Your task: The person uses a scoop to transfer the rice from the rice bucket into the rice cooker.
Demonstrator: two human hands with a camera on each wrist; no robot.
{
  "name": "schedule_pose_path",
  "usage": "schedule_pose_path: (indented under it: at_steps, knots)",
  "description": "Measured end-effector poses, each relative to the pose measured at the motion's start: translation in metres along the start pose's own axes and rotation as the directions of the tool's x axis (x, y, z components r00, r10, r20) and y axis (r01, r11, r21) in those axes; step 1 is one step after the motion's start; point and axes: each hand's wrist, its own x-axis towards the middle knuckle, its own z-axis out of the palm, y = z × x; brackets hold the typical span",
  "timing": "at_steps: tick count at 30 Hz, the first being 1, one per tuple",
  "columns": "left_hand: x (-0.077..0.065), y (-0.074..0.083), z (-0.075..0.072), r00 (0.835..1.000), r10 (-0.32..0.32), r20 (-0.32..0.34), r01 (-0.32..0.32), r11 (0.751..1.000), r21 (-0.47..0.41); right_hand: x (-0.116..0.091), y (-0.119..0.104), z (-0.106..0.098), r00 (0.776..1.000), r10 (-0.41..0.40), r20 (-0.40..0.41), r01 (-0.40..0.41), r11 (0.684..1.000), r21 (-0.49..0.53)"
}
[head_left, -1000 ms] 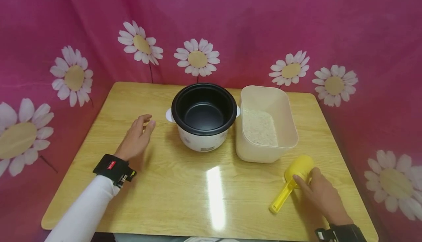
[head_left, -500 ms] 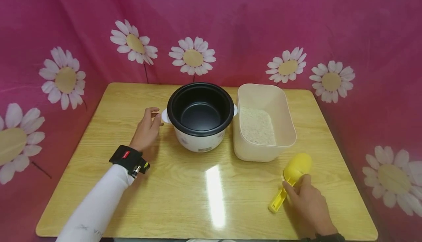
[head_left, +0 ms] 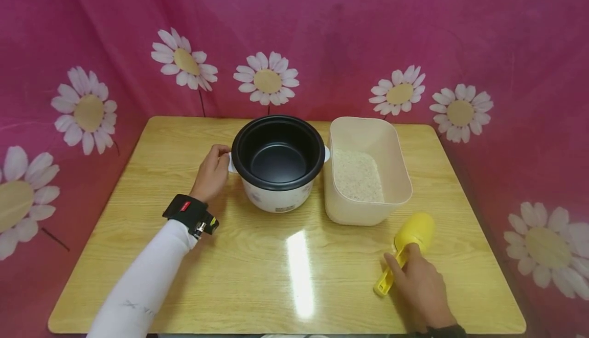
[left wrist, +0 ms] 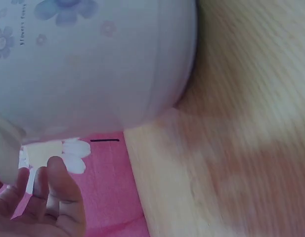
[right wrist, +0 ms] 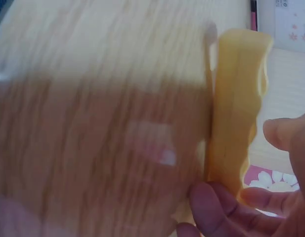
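Observation:
My left hand (head_left: pixel 213 173) is at the white side handle of a rice cooker (head_left: pixel 278 197), which has a black inner pot (head_left: pixel 280 161). In the left wrist view, its curled fingers (left wrist: pixel 63 192) lie by the handle (left wrist: pixel 6 153); the thumb is not clearly seen. A yellow scoop (head_left: pixel 416 228) lies on the table at the right front. My right hand (head_left: pixel 421 284) holds it near the neck, fingers curled about the handle (right wrist: pixel 239 108); the right wrist view shows the thumb slightly off it. A cream bin (head_left: pixel 359 212) with rice (head_left: pixel 359 177) stands right of the cooker.
Everything stands on a wooden table (head_left: pixel 248 271) with rounded corners. Pink cloth (head_left: pixel 322 36) with white daisies hangs behind it and on both sides. The bin stands close beside the cooker's right handle.
My left hand has moved right to the cooker's handle, and its fingers have curled there. My right hand has slid left from the scoop's bowl to its handle.

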Motion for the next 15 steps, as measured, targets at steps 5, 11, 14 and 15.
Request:
schedule_pose_path:
  at_steps: [5,11,14,15]
  knots:
    - [0.008,0.001,0.004,1.0,-0.016,-0.015,0.016,1.0,-0.001,0.003,-0.007,0.006,0.998,0.059,0.008,-0.059,0.998,-0.015]
    - [0.01,0.001,0.011,1.0,-0.021,-0.005,0.021,1.0,0.02,0.005,-0.009,0.012,0.993,0.109,0.034,-0.109,0.994,-0.002]
    - [0.012,0.001,0.013,1.0,0.004,-0.016,-0.004,1.0,0.022,0.006,-0.008,0.012,0.993,0.116,0.022,-0.116,0.993,0.008]
    - [0.012,0.001,0.013,1.0,0.013,-0.016,-0.013,1.0,0.026,0.007,-0.008,0.012,0.993,0.116,0.02,-0.116,0.993,0.017]
